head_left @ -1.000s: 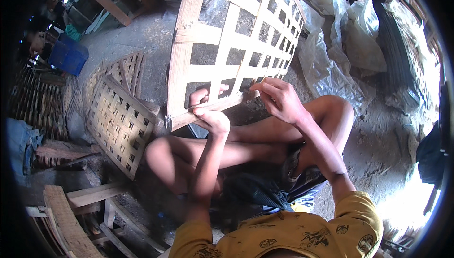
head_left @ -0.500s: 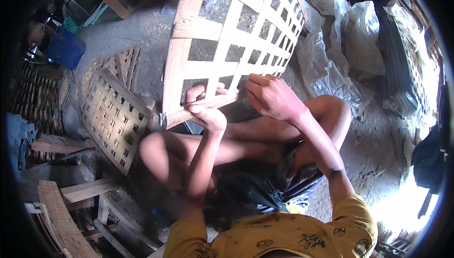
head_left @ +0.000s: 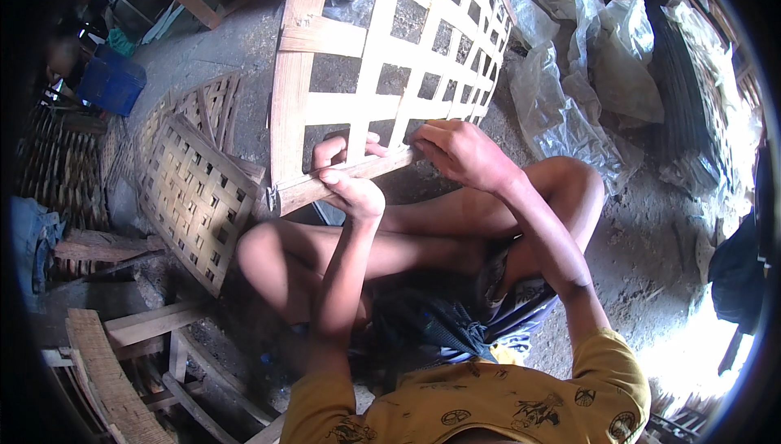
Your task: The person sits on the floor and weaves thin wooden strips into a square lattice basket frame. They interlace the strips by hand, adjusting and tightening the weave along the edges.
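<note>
A pale woven bamboo lattice panel (head_left: 350,108) stands tilted up in front of me, its lower rail (head_left: 297,194) just above my crossed legs. My left hand (head_left: 356,193) is closed around this rail, the thumb on the near side and the fingers showing through the gaps behind. Farther right along the same edge, my right hand (head_left: 470,155) is closed with its fingertips pinched against the rail and a strip end. Whatever lies between those fingertips is hidden. A thin wire-like line runs along the rail to its left end.
Another woven panel (head_left: 195,196) leans at my left, beside cut wooden pieces (head_left: 114,379). A blue bin (head_left: 114,80) stands at the far left. Clear plastic sheeting (head_left: 561,119) lies at the right, next to a dark stack of long strips (head_left: 687,111).
The lattice panel has shifted a little to the left and tipped slightly. Both hands have moved left with it, the right one slightly down, and both keep hold of the rail.
</note>
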Demonstrator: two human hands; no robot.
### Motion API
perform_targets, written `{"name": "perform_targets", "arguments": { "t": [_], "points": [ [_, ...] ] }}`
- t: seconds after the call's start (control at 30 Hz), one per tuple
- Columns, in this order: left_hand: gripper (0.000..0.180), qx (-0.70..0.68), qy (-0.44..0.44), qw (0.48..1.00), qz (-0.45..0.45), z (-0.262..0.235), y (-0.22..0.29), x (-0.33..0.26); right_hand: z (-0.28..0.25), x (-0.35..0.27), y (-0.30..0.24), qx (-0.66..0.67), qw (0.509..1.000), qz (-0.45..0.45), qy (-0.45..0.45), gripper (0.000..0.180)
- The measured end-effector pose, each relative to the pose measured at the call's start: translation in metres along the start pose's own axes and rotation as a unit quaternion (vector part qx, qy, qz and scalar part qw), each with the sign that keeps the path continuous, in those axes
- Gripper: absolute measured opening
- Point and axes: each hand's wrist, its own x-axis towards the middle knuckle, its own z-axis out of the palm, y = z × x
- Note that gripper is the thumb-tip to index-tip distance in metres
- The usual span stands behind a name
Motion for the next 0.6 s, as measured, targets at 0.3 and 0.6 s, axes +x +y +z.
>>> {"name": "perform_targets", "arguments": {
  "t": [0.3, 0.6],
  "points": [
    [0.071, -0.017, -0.012, 1.000, -0.020, -0.004, -0.001, -0.007, -0.025, -0.022, -0.015, 0.017, 0.994, 0.085, 0.068, 0.010],
    [0.068, -0.026, -0.018, 0.999, 0.010, -0.002, -0.002, -0.007, -0.028, -0.026, -0.016, 0.066, 0.994, 0.066, 0.050, 0.019]
  ]
}}
